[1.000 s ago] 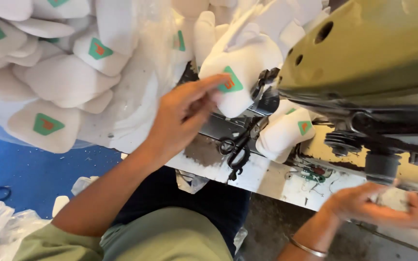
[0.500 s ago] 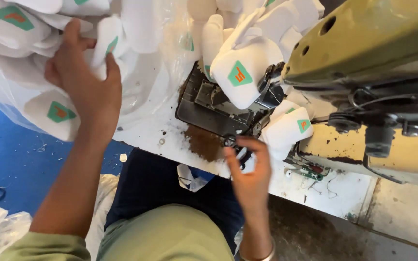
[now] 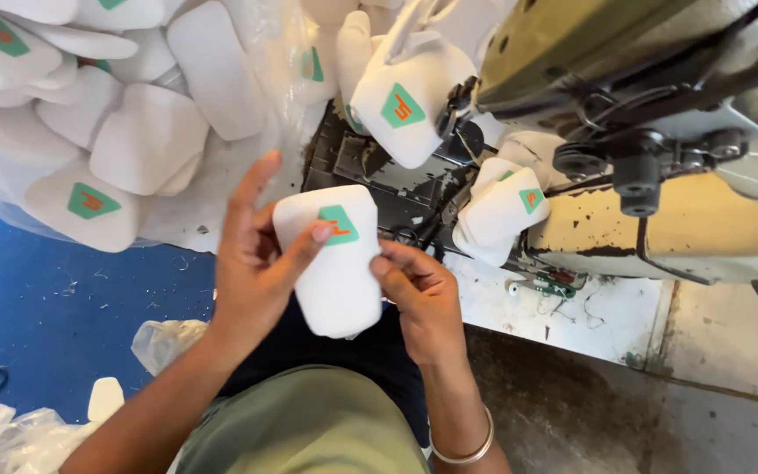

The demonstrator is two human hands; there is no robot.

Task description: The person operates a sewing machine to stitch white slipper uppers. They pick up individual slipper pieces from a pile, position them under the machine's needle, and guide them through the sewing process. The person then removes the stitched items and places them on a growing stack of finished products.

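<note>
White padded piece [image 3: 337,272], underside hidden

Our left hand [image 3: 252,263] rises from seven o'clock toward the centre, forearm bare, index finger stretched toward twelve o'clock, thumb pressed across toward three. Our right hand [image 3: 423,298] comes up from five o'clock, fingers curled, thumb tip pointing to nine; a metal bangle [image 3: 465,448] circles its wrist. Both hands pinch inward, facing each other.
</note>
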